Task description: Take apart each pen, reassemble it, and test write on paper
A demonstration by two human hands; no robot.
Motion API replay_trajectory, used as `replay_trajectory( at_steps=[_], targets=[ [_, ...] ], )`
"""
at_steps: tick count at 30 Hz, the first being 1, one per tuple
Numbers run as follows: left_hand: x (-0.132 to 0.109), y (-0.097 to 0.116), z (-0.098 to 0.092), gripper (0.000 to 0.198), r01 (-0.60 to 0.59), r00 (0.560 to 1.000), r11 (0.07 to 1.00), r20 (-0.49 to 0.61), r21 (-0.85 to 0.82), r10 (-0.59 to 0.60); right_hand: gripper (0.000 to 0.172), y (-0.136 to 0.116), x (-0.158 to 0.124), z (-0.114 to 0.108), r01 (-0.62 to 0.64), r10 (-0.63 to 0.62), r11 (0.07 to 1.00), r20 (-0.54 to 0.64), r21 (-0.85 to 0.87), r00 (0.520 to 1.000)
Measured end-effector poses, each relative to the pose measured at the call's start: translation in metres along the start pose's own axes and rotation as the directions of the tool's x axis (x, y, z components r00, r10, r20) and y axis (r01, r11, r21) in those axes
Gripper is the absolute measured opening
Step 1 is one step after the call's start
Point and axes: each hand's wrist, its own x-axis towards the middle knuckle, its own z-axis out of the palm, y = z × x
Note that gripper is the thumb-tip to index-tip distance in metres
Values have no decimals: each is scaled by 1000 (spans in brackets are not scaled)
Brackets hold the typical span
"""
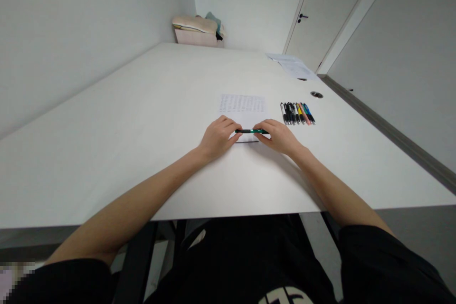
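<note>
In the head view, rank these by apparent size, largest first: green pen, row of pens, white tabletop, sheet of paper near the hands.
1. White tabletop
2. Sheet of paper, partly covered
3. Row of pens
4. Green pen

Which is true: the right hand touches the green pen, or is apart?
Touching: the head view shows the right hand pinching the green pen between thumb and fingers.

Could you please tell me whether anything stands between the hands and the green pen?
Nothing visible does: the left hand and right hand both hold the green pen near its ends, over the paper. The other pens lie to the right.
</note>
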Motion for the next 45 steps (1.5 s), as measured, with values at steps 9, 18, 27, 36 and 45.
replay_trajectory(
  at_steps=[9,18,27,36,45],
  targets=[
    [0,-2,0,17,-7,1000,1000,-9,-17,7,19,2,0,-1,17,-16,1000,9,-15,1000],
    [-1,-2,0,16,-22,999,1000,-31,-10,21,19,4,0,-1,28,-29,999,-4,-32,1000],
    [-2,-5,-1,15,-25,998,1000,-50,-7,24,18,8,-2,-2,32,-33,999,-26,-15,999],
    [-1,-6,-3,15,-23,999,1000,-36,2,23,19,9,-3,-4,28,-29,999,-21,-21,999],
    [-1,-7,-4,15,-39,998,999,-49,7,39,18,10,-3,-5,38,-39,999,-31,-27,999]
  ],
)
